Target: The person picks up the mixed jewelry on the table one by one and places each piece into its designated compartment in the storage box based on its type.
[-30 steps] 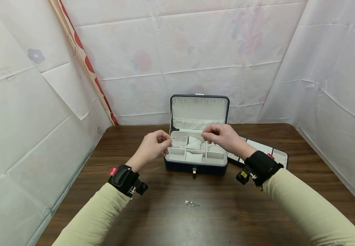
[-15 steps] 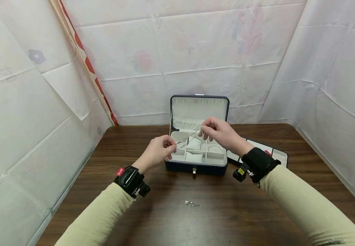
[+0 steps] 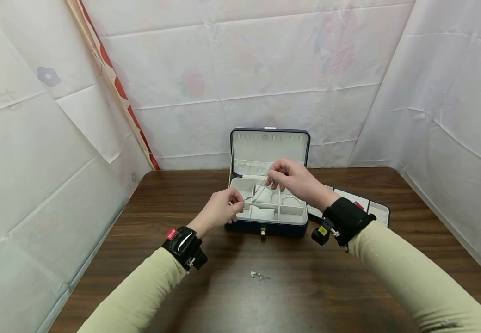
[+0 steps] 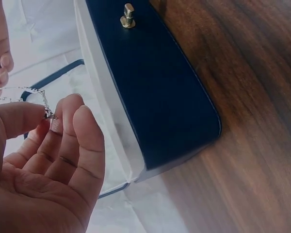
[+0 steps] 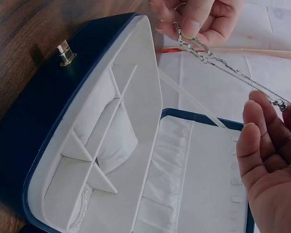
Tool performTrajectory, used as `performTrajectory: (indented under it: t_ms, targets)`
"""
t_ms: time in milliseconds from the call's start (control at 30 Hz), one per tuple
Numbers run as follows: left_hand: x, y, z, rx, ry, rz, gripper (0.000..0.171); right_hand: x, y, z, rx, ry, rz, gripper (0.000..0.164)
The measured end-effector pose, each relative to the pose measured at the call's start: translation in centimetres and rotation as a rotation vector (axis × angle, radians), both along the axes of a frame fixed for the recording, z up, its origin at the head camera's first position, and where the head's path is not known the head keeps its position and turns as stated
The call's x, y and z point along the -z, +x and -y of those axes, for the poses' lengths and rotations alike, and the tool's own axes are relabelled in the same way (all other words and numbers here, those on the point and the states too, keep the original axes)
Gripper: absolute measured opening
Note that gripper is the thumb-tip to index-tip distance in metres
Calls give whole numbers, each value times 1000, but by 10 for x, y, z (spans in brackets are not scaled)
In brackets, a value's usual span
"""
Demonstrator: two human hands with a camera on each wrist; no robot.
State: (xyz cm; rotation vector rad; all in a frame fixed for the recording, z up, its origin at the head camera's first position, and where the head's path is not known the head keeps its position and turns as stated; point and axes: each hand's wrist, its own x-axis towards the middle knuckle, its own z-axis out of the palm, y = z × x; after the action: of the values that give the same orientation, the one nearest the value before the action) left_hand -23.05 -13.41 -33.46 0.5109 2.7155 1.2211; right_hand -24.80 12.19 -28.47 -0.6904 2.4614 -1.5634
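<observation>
A thin silver chain [image 5: 204, 59], doubled into two strands, stretches between both hands above the open navy jewellery box [image 3: 282, 228]. My left hand [image 3: 223, 208] pinches one end between thumb and forefinger, in front of the box's left side. The other end, with a small clasp-like piece, is pinched by my right hand [image 3: 292, 181], which is higher and over the box's back compartments. In the right wrist view the left hand's other fingers are curled. White cushions [image 3: 263, 194] sit in two compartments, and a silver bracelet [image 3: 292, 199] lies in a back right one.
A flat white-lined tray [image 3: 379, 212] lies to the right of the box, partly behind my right arm. A small heap of silver jewellery [image 3: 259, 276] lies on the wooden table [image 3: 307, 300] in front. The raised lid [image 3: 270, 145] stands at the back.
My left hand has moved right and slightly down; my right hand has moved a little up and left. The hands are closer together, and the chain slants more steeply between them.
</observation>
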Motion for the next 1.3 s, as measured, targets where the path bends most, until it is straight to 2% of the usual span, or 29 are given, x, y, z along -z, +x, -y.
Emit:
performTrajectory:
  t_ms: [867, 1033, 1200, 1300]
  targets:
    - [7, 2, -7, 21, -92, -16, 9, 0, -1, 6, -33, -34, 28, 24]
    - [6, 0, -3, -40, -152, -60, 12, 0, -3, 3, -31, 1, 30, 24]
    - [9, -6, 9, -157, -305, -135, 13, -1, -5, -3, -7, 50, 17, 22]
    - [12, -9, 18, -216, -411, -126, 16, -1, -7, -5, 18, 72, 5, 19]
